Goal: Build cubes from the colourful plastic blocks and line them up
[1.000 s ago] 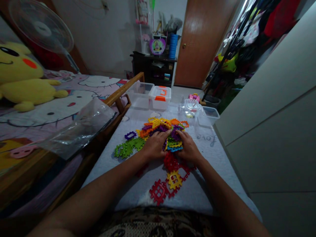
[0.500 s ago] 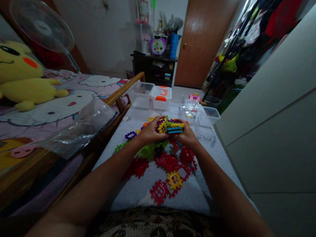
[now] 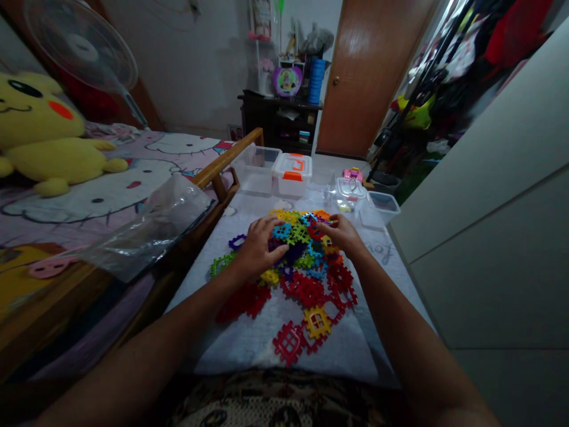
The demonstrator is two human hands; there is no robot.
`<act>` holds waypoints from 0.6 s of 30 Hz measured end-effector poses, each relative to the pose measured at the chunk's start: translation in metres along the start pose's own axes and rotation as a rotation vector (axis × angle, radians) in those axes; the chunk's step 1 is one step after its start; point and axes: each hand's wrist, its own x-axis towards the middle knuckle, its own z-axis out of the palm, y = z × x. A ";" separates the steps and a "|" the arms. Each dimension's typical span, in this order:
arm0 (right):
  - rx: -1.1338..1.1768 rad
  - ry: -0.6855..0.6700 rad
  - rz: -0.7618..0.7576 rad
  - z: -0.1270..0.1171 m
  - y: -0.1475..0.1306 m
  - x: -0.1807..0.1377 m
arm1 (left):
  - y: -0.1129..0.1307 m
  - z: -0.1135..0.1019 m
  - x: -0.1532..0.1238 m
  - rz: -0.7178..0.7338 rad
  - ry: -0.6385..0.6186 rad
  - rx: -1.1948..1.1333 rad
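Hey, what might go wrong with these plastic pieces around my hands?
The notched plastic pieces lie heaped and overlapping between your left hand and right hand, so some might slide. The red window piece lies close to the near edge of the grey cloth; a bump could perhaps knock it off.

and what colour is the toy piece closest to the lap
It's a red piece, clearest in the head view.

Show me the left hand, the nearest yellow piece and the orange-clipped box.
Left hand [image 3: 256, 248], head view: back of hand.
Nearest yellow piece [image 3: 317, 321], head view: window bars.
Orange-clipped box [image 3: 292, 176], head view: front clip.
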 end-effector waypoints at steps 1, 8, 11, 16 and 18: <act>-0.056 0.024 -0.044 -0.002 0.003 -0.002 | 0.006 -0.001 -0.009 0.066 -0.017 0.031; -0.432 -0.052 -0.513 0.001 -0.006 -0.050 | 0.027 0.002 -0.059 0.483 -0.409 0.088; -0.565 -0.224 -0.642 0.009 -0.015 -0.067 | 0.028 0.008 -0.066 0.538 -0.515 0.091; -0.717 -0.275 -0.651 0.017 -0.019 -0.071 | 0.025 0.016 -0.068 0.605 -0.552 0.116; -0.744 -0.283 -0.655 0.016 -0.020 -0.070 | 0.025 0.017 -0.068 0.608 -0.549 0.121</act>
